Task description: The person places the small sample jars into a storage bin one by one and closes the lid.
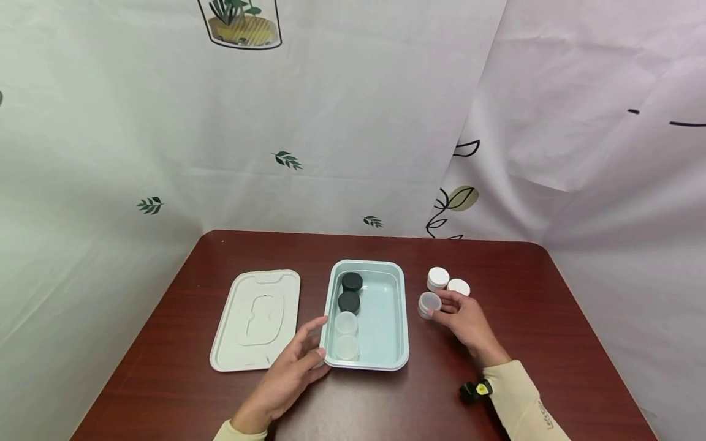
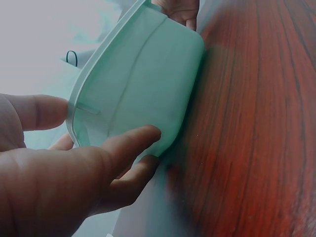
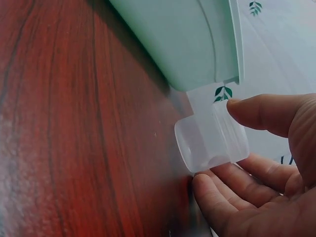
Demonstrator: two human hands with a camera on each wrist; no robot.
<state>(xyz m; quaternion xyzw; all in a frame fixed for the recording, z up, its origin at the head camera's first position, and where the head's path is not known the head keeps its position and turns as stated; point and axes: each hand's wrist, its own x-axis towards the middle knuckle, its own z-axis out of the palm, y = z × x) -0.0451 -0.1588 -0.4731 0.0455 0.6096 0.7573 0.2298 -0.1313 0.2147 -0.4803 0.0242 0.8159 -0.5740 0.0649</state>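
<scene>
A mint green tray [image 1: 405, 318] stands mid-table with two black-lidded jars [image 1: 350, 291] and two clear lidless jars [image 1: 346, 334] along its left side. My left hand [image 1: 318, 338] rests against the tray's near left corner. In the left wrist view its thumb lies by the rim and its fingers [image 2: 133, 140] lie flat along the tray's outer wall [image 2: 148, 74]. To the right of the tray my right hand [image 1: 439, 310] pinches a small clear jar [image 1: 428, 302] standing on the table. The right wrist view shows this jar [image 3: 210, 143] between thumb and fingers [image 3: 212, 190], beside the tray [image 3: 187, 39].
The tray's pale lid [image 1: 256, 318] lies flat to the left of the tray. Two white-lidded jars [image 1: 438, 277] [image 1: 459, 286] stand just beyond my right hand. Printed white curtains close in the dark red wooden table [image 1: 551, 318] at the back and sides.
</scene>
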